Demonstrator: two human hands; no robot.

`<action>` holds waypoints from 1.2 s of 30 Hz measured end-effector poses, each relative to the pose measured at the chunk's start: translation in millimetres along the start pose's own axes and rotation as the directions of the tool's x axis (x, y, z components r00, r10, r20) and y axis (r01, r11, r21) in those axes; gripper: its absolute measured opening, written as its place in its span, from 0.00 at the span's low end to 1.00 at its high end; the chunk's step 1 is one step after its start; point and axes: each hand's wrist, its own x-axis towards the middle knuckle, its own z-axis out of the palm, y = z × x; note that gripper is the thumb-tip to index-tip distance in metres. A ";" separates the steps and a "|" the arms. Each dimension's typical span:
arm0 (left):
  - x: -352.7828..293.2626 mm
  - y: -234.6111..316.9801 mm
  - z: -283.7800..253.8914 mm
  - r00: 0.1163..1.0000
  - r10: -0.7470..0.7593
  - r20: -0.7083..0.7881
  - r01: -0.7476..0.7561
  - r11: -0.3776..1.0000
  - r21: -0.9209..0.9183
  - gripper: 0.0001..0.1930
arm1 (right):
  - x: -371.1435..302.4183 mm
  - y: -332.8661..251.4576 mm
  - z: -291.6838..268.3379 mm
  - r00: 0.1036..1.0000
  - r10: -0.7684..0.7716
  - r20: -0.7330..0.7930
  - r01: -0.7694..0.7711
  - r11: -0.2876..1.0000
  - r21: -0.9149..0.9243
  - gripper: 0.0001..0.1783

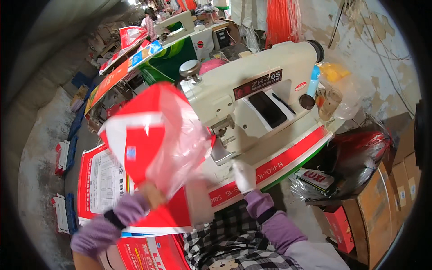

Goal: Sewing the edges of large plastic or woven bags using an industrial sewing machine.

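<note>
A cream-coloured industrial sewing machine (265,76) stands before me, with its presser foot area (227,135) above the work surface. My left hand (153,195), smeared by motion, grips the lower edge of a red and white printed plastic bag (144,148) with a clear plastic liner (182,139). The bag is raised and tilted left of the machine's head, its upper part blurred. My right hand (244,177), in a white glove, rests at the table's near edge just below the needle area. Its fingers are too indistinct to tell whether they hold anything.
A stack of red and white bags (101,189) lies to the left. On the machine's bed are a dark phone (267,109) and a black pen (283,103). Cardboard boxes (378,211) and plastic-wrapped bundles (360,153) stand at the right. Another person (148,22) is far back.
</note>
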 end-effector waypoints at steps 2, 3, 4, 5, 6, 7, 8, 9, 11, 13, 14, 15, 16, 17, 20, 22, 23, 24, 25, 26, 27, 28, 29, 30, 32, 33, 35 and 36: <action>24.5 118.3 -64.1 0.936 0.081 0.342 -0.021 0.984 -0.175 0.15 | -18.4 18.7 48.9 0.980 -0.098 -0.174 0.125 0.981 0.148 0.20; 18.7 154.6 -42.7 0.962 -0.056 0.269 0.264 0.457 -0.850 0.18 | -47.5 19.7 85.8 0.974 -0.073 -0.214 0.140 0.938 0.317 0.20; 16.3 173.9 -33.3 0.978 -0.079 0.195 0.207 0.213 -0.955 0.20 | -78.4 20.6 121.3 0.966 -0.044 -0.256 0.165 0.865 0.473 0.20; 8.5 178.5 -29.8 0.984 -0.142 0.110 0.106 -0.032 -0.994 0.22 | -91.4 -1.3 126.6 0.992 0.034 -0.125 0.041 0.830 0.557 0.20; 0.1 174.4 -21.1 0.971 -0.234 0.049 0.041 -0.038 -0.998 0.22 | -103.0 -22.2 124.4 0.994 0.112 -0.008 -0.084 0.789 0.609 0.20; -7.1 168.9 -10.6 0.946 -0.323 -0.007 -0.025 -0.051 -0.998 0.22 | -102.2 -40.9 92.6 0.946 0.233 0.227 -0.315 0.828 0.464 0.22; -6.9 158.3 -1.7 0.954 -0.229 0.191 0.061 -0.479 -0.876 0.18 | -104.3 -46.2 67.4 0.934 0.213 0.287 -0.353 0.679 0.644 0.22; -1.0 153.5 -6.0 0.994 -0.105 0.003 -0.058 -0.573 -0.817 0.13 | -106.2 -52.5 44.0 0.916 0.192 0.353 -0.401 0.488 0.775 0.22; 21.4 171.5 -49.9 0.997 -0.045 0.055 0.041 -0.254 -0.966 0.08 | -95.4 -74.3 17.2 0.854 0.267 0.447 -0.520 0.395 0.757 0.20; 46.4 177.5 -68.5 0.990 0.115 -0.086 -0.066 -0.170 -0.983 0.06 | -97.8 -66.5 26.4 0.978 0.152 0.141 -0.207 0.695 0.688 0.16; 59.6 175.5 -86.8 0.937 0.169 -0.305 -0.343 0.293 -0.893 0.05 | -101.8 -40.4 26.1 0.974 0.076 0.215 -0.185 0.812 0.554 0.14; 67.0 180.2 -119.0 0.943 0.215 -0.254 -0.329 0.713 -0.619 0.06 | -105.5 -14.1 26.0 0.958 0.000 0.286 -0.125 0.899 0.420 0.12; 81.1 181.7 -134.1 0.849 0.279 -0.449 -0.454 0.819 -0.350 0.06 | -117.0 0.0 33.0 0.966 -0.045 0.255 -0.086 0.873 0.481 0.11; 88.1 185.6 -147.3 0.711 0.367 -0.600 -0.488 0.872 -0.046 0.06 | -127.4 4.2 36.8 0.968 -0.094 0.232 -0.047 0.843 0.536 0.10; 86.4 175.8 -138.3 0.670 0.480 -0.566 -0.536 0.841 0.079 0.06 | -188.1 -45.7 41.9 0.937 -0.034 0.348 -0.013 0.991 0.133 0.19; 69.8 215.3 -96.3 0.924 0.381 0.013 -0.377 0.917 -0.128 0.11 | -206.5 -47.9 -11.9 0.958 0.100 0.268 -0.073 0.991 -0.111 0.25; 56.5 222.7 -79.9 0.933 0.359 -0.005 -0.355 0.921 -0.162 0.11 | -206.4 -75.9 -40.7 0.944 0.228 0.239 -0.224 0.974 -0.043 0.26; 39.0 229.1 -65.6 0.946 0.324 -0.024 -0.322 0.926 -0.196 0.11 | -207.8 -76.7 -49.0 0.974 0.101 0.205 -0.093 0.994 -0.048 0.31; 36.3 231.2 -70.5 0.948 0.315 -0.035 -0.315 0.923 -0.221 0.11 | -204.1 -75.4 -45.3 0.975 0.088 0.206 -0.090 0.996 -0.001 0.31; 31.9 236.5 -79.7 0.950 0.307 -0.047 -0.309 0.918 -0.247 0.10 | -197.5 -73.8 -38.7 0.976 0.076 0.206 -0.087 0.995 0.047 0.32; 24.7 241.9 -86.0 0.956 0.286 -0.061 -0.292 0.916 -0.274 0.10 | -192.4 -76.4 -30.7 0.975 0.059 0.216 -0.080 0.993 0.091 0.33; 23.6 244.6 -55.9 0.907 0.382 -0.180 -0.417 0.878 -0.236 0.10 | -182.4 -81.3 -24.3 0.976 0.037 0.214 -0.047 0.998 0.043 0.36; 30.0 244.2 -67.3 0.871 0.475 -0.125 -0.491 0.832 -0.257 0.11 | -180.9 -79.7 -21.5 0.982 0.027 0.187 -0.018 0.998 -0.053 0.36; 38.5 241.1 -80.1 0.822 0.565 -0.071 -0.560 0.779 -0.281 0.11 | -180.4 -77.3 -19.2 0.987 0.016 0.161 0.008 0.989 -0.149 0.37; 64.4 228.8 -117.4 0.724 0.680 0.120 -0.628 0.721 -0.293 0.15 | -186.5 -71.2 -21.7 0.992 -0.004 0.127 0.040 0.958 -0.285 0.40; 79.2 206.4 -111.6 0.719 0.694 -0.034 -0.680 0.691 -0.245 0.20 | -189.2 -68.7 -22.4 0.992 -0.003 0.129 0.048 0.938 -0.343 0.40; 107.6 143.9 -123.6 0.784 0.617 0.063 -0.549 0.738 -0.393 0.29 | -191.3 -71.0 -22.5 0.990 -0.020 0.143 0.086 0.876 -0.474 0.40; 130.9 109.2 -131.9 0.869 0.359 0.340 -0.407 0.910 0.081 0.33 | -181.9 -63.9 -18.0 0.996 -0.027 0.085 0.068 0.841 -0.537 0.41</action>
